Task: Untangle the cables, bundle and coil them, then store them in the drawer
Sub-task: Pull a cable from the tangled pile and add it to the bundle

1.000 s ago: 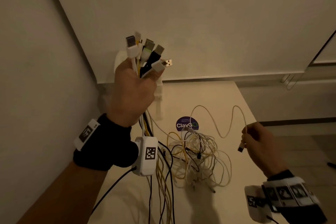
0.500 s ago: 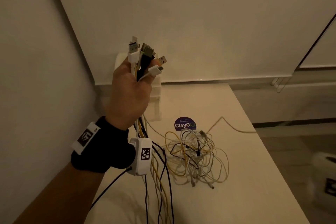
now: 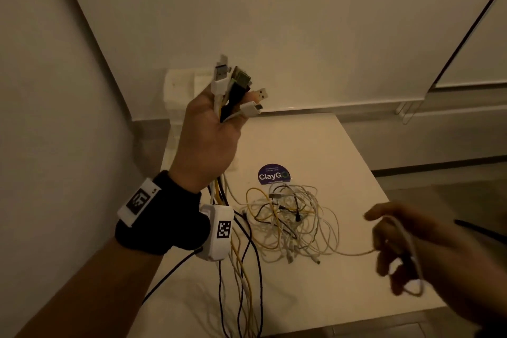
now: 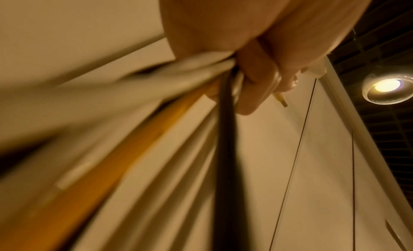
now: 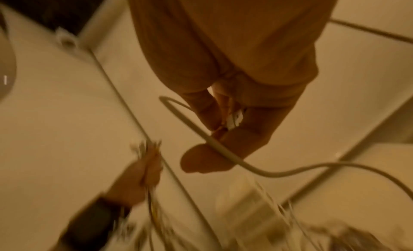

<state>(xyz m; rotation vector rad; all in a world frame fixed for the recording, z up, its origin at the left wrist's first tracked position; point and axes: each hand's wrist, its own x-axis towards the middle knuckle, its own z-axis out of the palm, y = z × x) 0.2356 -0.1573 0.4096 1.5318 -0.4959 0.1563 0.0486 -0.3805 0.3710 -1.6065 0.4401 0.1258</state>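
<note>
Left hand (image 3: pixel 205 134) was raised above the table's left edge, fingers clenched round a bunch of cable ends (image 3: pixel 236 88). USB plugs, white and black, stuck up out of the fist. The cords from that bunch, white, yellow and black, hung down past the wrist camera (image 3: pixel 218 232) and off the front of the table.

Left wrist view confirmed the grasp: fingers (image 4: pixel 252 88) wrapped round the cords, heavily blurred.

Right hand (image 3: pixel 419 250) was low at the right, over the table's near right corner, blurred. It held one white cable (image 3: pixel 356 253); the cord ran from the hand left to the pile. In the right wrist view the thumb and fingers (image 5: pixel 205 109) pinched a white connector (image 5: pixel 234 119) and the cord looped below the hand.

Tangled pile of cables (image 3: pixel 290 222), white, yellow and black, lay on the white table (image 3: pixel 315 140) near its middle, just in front of a purple ClayGo sticker (image 3: pixel 273 174).

White plastic drawer unit (image 3: pixel 181 90) stood at the table's back left corner against the wall, partly hidden by the left hand. Could not tell whether any drawer was open.
</note>
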